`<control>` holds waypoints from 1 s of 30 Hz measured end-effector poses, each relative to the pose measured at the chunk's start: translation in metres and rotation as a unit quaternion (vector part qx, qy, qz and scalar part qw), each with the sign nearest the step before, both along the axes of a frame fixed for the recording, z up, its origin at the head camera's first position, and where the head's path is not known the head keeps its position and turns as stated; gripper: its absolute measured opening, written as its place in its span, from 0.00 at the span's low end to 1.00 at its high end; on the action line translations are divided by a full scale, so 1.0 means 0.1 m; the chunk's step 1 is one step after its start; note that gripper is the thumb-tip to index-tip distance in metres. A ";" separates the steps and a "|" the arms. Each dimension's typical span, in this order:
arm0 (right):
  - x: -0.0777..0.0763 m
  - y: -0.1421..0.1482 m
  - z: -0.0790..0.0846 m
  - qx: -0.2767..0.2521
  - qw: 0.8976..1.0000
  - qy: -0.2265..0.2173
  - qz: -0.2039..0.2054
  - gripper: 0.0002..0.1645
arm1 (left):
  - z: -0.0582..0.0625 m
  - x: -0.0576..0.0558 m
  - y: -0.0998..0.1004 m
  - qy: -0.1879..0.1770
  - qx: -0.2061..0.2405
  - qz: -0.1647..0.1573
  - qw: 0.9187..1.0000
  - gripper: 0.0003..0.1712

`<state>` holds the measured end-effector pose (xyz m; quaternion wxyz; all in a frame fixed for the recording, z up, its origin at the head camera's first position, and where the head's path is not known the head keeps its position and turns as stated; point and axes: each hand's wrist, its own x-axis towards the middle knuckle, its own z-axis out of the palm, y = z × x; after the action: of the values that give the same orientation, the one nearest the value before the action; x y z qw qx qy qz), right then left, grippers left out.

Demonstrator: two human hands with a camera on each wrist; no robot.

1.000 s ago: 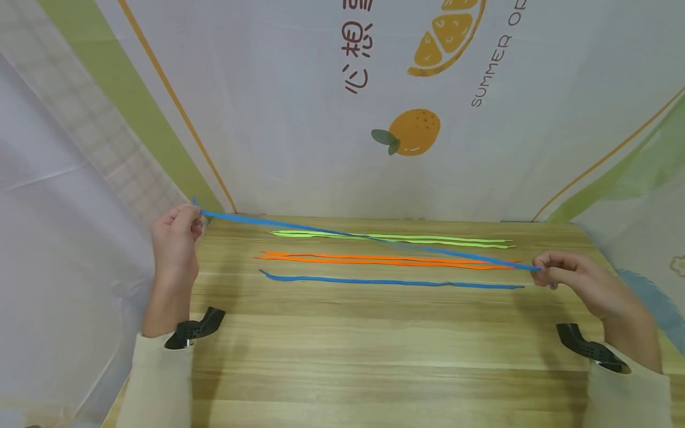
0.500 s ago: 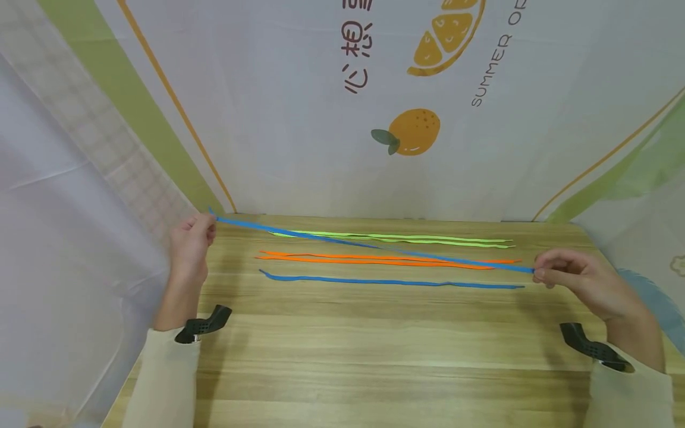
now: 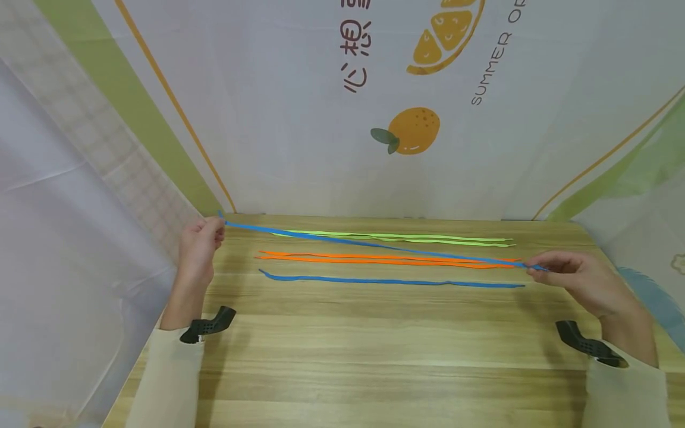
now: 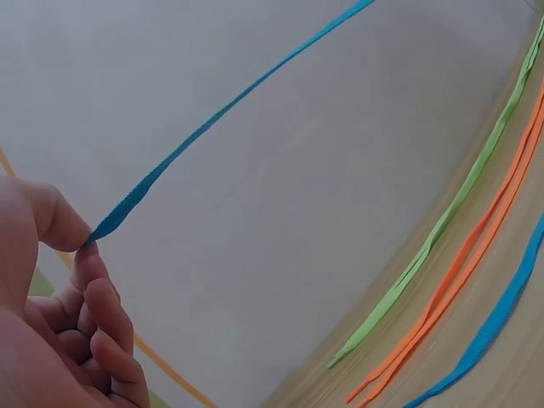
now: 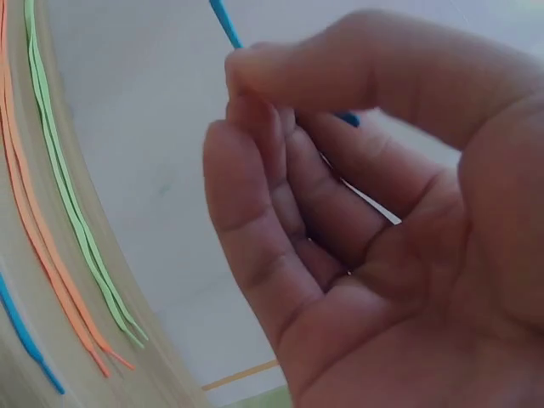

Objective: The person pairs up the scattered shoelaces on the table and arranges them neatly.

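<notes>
A flat blue shoelace (image 3: 342,241) is stretched between both hands above the table, slanting down to the right in the head view. My left hand (image 3: 200,246) pinches it near one end, and a short tip sticks up past the fingers. In the left wrist view the blue lace (image 4: 204,127) leaves the thumb and index finger in a slightly twisted line. At the other end my right hand (image 3: 580,279) pinches it between thumb and fingers; a bit of blue tip (image 5: 347,118) shows behind the thumb in the right wrist view.
On the wooden table (image 3: 374,345) lie two green laces (image 3: 428,239), two orange laces (image 3: 374,260) and another blue lace (image 3: 374,281), roughly parallel. A white printed curtain (image 3: 299,119) hangs behind the table's far edge, with cloth at both sides.
My left hand has moved to the right and slightly nearer, lowering that end of the lace. The right hand has shifted slightly left along the lace, with more tip showing past its fingers.
</notes>
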<state>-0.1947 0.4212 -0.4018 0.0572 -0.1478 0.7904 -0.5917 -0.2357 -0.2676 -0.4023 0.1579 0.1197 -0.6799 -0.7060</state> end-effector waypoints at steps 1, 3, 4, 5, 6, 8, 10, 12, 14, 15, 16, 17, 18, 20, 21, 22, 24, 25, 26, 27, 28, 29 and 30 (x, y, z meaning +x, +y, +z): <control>0.00 0.00 0.00 0.012 1.000 0.001 -0.007 0.18 | -0.01 0.00 0.00 0.000 -0.004 -0.004 1.000 0.22; 0.00 -0.01 0.01 0.044 0.999 0.005 -0.023 0.16 | -0.02 0.00 0.00 0.002 -0.009 -0.009 1.000 0.22; 0.00 -0.01 0.01 0.063 0.997 0.010 -0.031 0.15 | -0.03 0.01 0.00 0.002 -0.014 -0.011 1.000 0.22; 0.00 -0.02 0.01 0.077 0.996 0.013 -0.037 0.15 | -0.04 0.01 0.00 0.002 -0.014 -0.012 1.000 0.22; 0.00 -0.01 0.01 0.090 0.995 0.016 -0.044 0.15 | -0.05 0.01 0.00 0.001 -0.016 -0.011 1.000 0.21; -0.01 -0.02 0.00 0.097 0.994 0.019 -0.054 0.14 | -0.05 0.01 0.00 0.000 -0.015 -0.012 1.000 0.20; -0.01 -0.01 -0.01 0.076 0.995 0.018 -0.055 0.13 | -0.06 0.01 0.00 0.001 -0.012 -0.017 1.000 0.20; -0.02 0.00 -0.02 0.031 0.998 0.010 -0.056 0.12 | -0.06 0.01 0.00 0.006 -0.003 -0.027 1.000 0.20; -0.03 0.01 -0.03 -0.002 0.998 0.003 -0.062 0.12 | -0.05 0.01 0.01 0.014 0.008 -0.040 0.999 0.20; -0.03 0.02 -0.02 -0.019 0.998 -0.002 -0.065 0.12 | -0.05 0.01 0.01 0.020 0.016 -0.046 0.999 0.21; -0.03 0.02 -0.02 -0.026 0.997 -0.006 -0.073 0.12 | -0.05 0.01 0.02 0.026 0.024 -0.054 0.998 0.21; -0.03 0.03 -0.02 -0.026 0.996 -0.012 -0.082 0.13 | -0.05 0.01 0.02 0.031 0.032 -0.061 0.997 0.22; -0.03 0.03 -0.02 -0.017 0.995 -0.017 -0.092 0.13 | -0.05 0.01 0.02 0.036 0.040 -0.071 0.996 0.22; -0.02 0.04 -0.01 -0.008 0.994 -0.028 -0.106 0.13 | -0.05 0.01 0.01 0.040 0.046 -0.094 0.994 0.22; -0.02 0.05 0.00 -0.005 0.993 -0.034 -0.110 0.14 | -0.05 0.02 0.00 0.039 0.046 -0.105 0.993 0.21; -0.02 0.05 0.00 0.002 0.993 -0.039 -0.115 0.14 | -0.05 0.02 -0.01 0.037 0.045 -0.119 0.991 0.21; -0.01 0.05 0.00 0.017 0.991 -0.043 -0.122 0.16 | -0.04 0.02 -0.04 0.029 0.025 -0.153 0.988 0.20; -0.01 0.06 0.00 0.024 0.991 -0.044 -0.125 0.16 | -0.04 0.03 -0.05 0.023 0.007 -0.170 0.985 0.20; -0.01 0.06 0.00 0.034 0.990 -0.046 -0.129 0.16 | -0.04 0.03 -0.07 0.017 -0.015 -0.187 0.982 0.19; -0.02 0.07 0.00 0.047 0.989 -0.047 -0.132 0.16 | -0.04 0.03 -0.08 0.011 -0.039 -0.205 0.978 0.18; -0.02 0.07 0.00 0.062 0.988 -0.048 -0.135 0.16 | -0.04 0.04 -0.10 0.007 -0.066 -0.222 0.973 0.17; -0.02 0.08 -0.01 0.077 0.987 -0.048 -0.136 0.15 | -0.04 0.04 -0.12 0.002 -0.092 -0.237 0.967 0.15; -0.03 0.08 -0.01 0.089 0.985 -0.050 -0.138 0.14 | -0.04 0.04 -0.13 -0.004 -0.116 -0.250 0.961 0.14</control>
<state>-0.1974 0.4296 -0.4027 0.0275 -0.0023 0.8489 -0.5279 -0.2316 -0.2810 -0.4061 -0.0129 -0.0705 -0.7659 -0.6389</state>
